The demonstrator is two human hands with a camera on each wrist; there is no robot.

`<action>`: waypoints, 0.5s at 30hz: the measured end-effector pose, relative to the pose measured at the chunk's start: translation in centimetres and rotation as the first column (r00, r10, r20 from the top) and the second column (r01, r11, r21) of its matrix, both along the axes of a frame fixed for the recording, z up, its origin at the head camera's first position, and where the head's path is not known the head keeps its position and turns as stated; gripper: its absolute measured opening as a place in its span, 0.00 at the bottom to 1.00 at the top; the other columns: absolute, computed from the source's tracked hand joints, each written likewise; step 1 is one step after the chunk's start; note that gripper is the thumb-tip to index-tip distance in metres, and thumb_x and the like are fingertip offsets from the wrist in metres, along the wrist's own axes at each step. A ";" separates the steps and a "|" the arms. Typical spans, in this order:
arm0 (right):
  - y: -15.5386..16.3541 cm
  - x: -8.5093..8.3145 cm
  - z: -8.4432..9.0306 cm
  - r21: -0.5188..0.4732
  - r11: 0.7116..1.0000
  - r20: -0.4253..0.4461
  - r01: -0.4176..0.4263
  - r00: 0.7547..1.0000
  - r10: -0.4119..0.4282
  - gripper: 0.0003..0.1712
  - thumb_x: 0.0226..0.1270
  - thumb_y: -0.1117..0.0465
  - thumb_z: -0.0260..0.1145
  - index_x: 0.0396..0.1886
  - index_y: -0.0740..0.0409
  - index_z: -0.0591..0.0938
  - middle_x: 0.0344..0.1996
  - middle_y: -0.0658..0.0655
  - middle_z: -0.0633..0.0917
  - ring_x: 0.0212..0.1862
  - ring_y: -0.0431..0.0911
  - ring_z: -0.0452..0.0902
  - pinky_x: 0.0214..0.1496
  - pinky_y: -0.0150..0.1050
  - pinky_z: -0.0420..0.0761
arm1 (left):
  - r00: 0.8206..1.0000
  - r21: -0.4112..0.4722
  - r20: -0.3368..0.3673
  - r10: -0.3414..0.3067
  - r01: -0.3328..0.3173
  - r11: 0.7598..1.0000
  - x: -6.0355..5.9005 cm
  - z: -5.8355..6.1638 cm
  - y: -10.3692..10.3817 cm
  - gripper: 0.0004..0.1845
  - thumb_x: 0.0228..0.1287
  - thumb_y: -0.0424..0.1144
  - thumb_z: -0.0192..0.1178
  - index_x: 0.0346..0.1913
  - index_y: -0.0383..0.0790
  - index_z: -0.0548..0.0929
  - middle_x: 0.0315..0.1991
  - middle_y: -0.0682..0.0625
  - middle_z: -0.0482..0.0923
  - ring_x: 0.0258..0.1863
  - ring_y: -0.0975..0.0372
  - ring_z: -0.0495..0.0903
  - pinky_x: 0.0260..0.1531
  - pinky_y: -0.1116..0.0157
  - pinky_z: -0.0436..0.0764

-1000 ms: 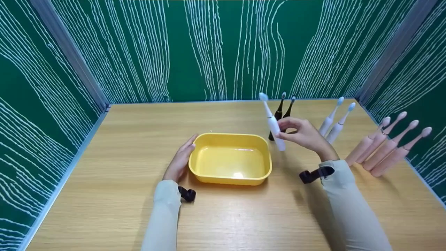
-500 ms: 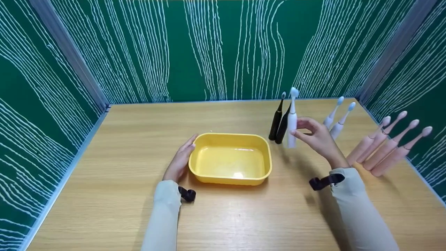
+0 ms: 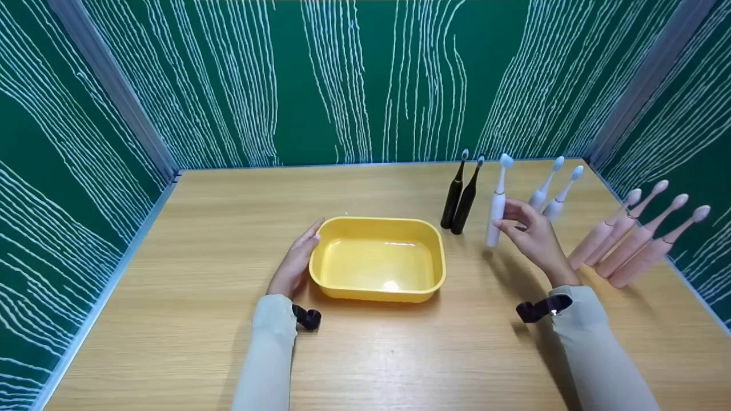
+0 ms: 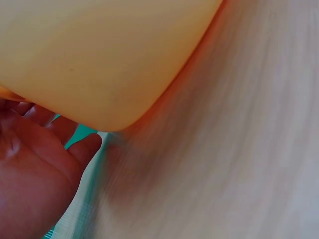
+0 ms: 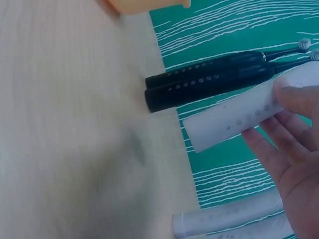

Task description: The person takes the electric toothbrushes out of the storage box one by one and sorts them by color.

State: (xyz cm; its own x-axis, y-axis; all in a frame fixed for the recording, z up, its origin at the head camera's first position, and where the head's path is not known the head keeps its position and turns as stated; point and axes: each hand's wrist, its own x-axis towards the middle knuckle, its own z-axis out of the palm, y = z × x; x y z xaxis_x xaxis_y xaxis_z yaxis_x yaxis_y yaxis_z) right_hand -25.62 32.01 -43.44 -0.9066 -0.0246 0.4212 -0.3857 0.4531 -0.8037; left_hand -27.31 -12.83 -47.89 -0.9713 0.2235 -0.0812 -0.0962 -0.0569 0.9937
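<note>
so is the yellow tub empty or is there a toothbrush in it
Empty. The head view shows the yellow tub with a bare glossy floor; the white toothbrush stands outside it, pinched by the right hand.

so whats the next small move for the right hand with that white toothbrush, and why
Probably open the fingers and draw the right hand back. The white electric toothbrush stands about upright on the table, its base down beside the two black toothbrushes, with only fingertips on it. The left hand rests on the yellow tub.
</note>
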 end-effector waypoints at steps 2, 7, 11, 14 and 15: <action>0.0 0.1 -0.1 -0.019 1.000 -0.011 0.008 1.000 -0.008 0.22 0.61 0.73 0.65 0.55 0.74 0.74 0.39 0.34 0.79 0.43 0.26 0.77 0.45 0.17 0.77 | 1.000 0.004 -0.005 -0.005 0.005 1.000 0.1 0.0 0.0 0.26 0.76 0.40 0.39 0.75 0.46 0.58 0.77 0.49 0.49 0.77 0.57 0.45 0.76 0.58 0.48; -0.6 1.3 0.9 -0.025 0.999 -0.043 0.043 0.998 -0.044 0.21 0.59 0.78 0.63 0.53 0.80 0.73 0.41 0.50 0.81 0.41 0.27 0.78 0.44 0.17 0.78 | 1.000 -0.006 -0.001 0.003 -0.003 1.000 0.1 -0.1 -0.1 0.26 0.76 0.41 0.40 0.74 0.46 0.58 0.77 0.49 0.49 0.77 0.57 0.46 0.76 0.58 0.48; -1.0 2.2 1.5 0.002 0.998 -0.058 0.061 0.996 -0.061 0.20 0.60 0.78 0.62 0.52 0.82 0.72 0.43 0.72 0.80 0.41 0.26 0.77 0.44 0.16 0.77 | 1.000 -0.009 0.008 0.008 -0.008 1.000 0.0 0.0 0.0 0.26 0.76 0.41 0.40 0.74 0.47 0.58 0.77 0.50 0.49 0.77 0.57 0.46 0.76 0.58 0.48; -1.0 2.6 1.5 0.018 0.996 -0.065 0.086 0.994 -0.085 0.20 0.60 0.78 0.62 0.52 0.82 0.71 0.45 0.77 0.79 0.41 0.24 0.76 0.44 0.14 0.75 | 1.000 -0.015 0.025 0.010 -0.010 1.000 -0.1 0.0 0.0 0.26 0.76 0.42 0.40 0.74 0.49 0.58 0.77 0.52 0.49 0.77 0.58 0.46 0.76 0.59 0.48; -0.9 2.5 1.3 0.017 0.996 -0.073 0.093 0.993 -0.092 0.21 0.60 0.78 0.62 0.52 0.82 0.71 0.44 0.77 0.79 0.41 0.24 0.75 0.44 0.14 0.74 | 0.999 -0.018 0.029 0.012 -0.011 1.000 -0.1 0.1 0.0 0.26 0.76 0.42 0.40 0.74 0.49 0.58 0.77 0.53 0.49 0.77 0.58 0.46 0.76 0.60 0.48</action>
State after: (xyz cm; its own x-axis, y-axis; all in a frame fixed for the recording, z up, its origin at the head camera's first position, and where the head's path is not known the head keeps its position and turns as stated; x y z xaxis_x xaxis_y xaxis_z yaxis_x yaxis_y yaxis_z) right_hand -23.10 31.12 -42.11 -0.8726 0.0486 0.4860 -0.3983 0.5052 -0.7656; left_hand -27.38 -12.80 -47.83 -0.9709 0.2105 -0.1138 -0.1249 -0.0401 0.9914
